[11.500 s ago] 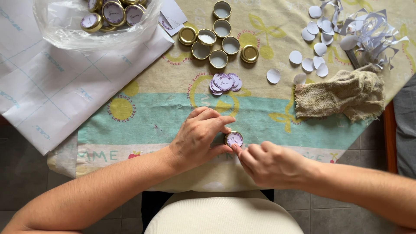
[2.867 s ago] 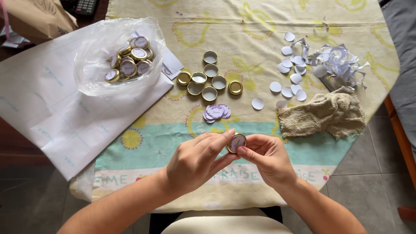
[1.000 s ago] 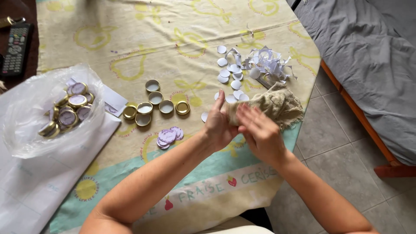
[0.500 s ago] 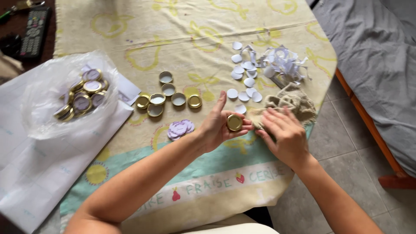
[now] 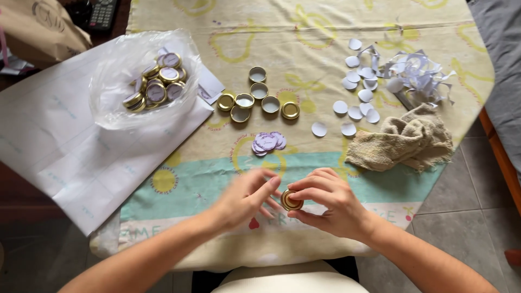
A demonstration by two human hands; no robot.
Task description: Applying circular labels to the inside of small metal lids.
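1. Since half a second ago, both hands have come back from the cloth at the right to the near edge of the table, and the gold lid [image 5: 291,200] has passed from the left hand's grip into the right hand's.
2. That lid now sits low over the teal band of the tablecloth [image 5: 325,32], plain gold face up.
3. The right hand [image 5: 325,203] pinches the lid by its rim between thumb and curled fingers.
4. The left hand [image 5: 247,196] is blurred; its fingers are loosely bent with the tips just beside the lid, and whether they touch it cannot be told.
5. Beyond the hands lies a small stack of purple round stickers [image 5: 267,142].
6. Farther back is a cluster of loose lids [image 5: 258,99], some showing pale insides, some gold.
7. To the right, a crumpled beige cloth [image 5: 404,141] lies near the table edge.
8. Behind the cloth are white paper circles [image 5: 355,87] and a tangle of paper scraps [image 5: 418,70].
9. At the left, a clear plastic bag [image 5: 116,103] holds lids that already carry stickers, resting on a large white sheet [image 5: 65,146].
10. A remote control [image 5: 103,12] and a brown paper bag [image 5: 43,24] sit at the far left corner.
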